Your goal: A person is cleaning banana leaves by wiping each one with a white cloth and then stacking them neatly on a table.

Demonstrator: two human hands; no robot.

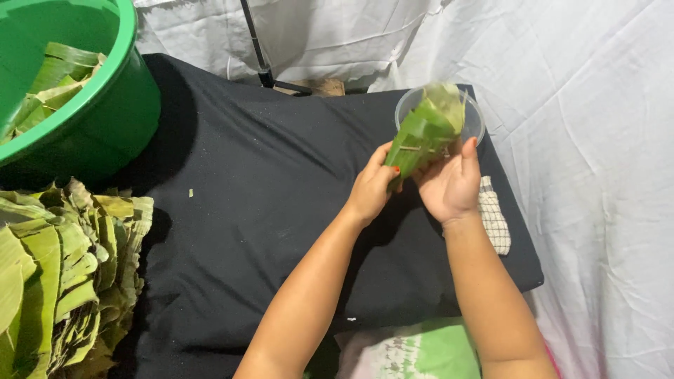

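Over the far right of the black-covered desk (267, 182), a folded banana-leaf parcel (425, 133) clasped from both sides: left hand (371, 188) wrapped round its lower end, right hand (451, 184) cupped against its right flank. Long axis tilted up and away to the right, upper end above a clear plastic bowl (474, 112). Stacked banana leaves (63, 274) and a green basin (105, 105) well apart at left.

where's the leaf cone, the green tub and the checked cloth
leaf cone (426, 133), head view, on its folded green side
green tub (105, 119), head view, on its outer wall
checked cloth (494, 221), head view, on its middle
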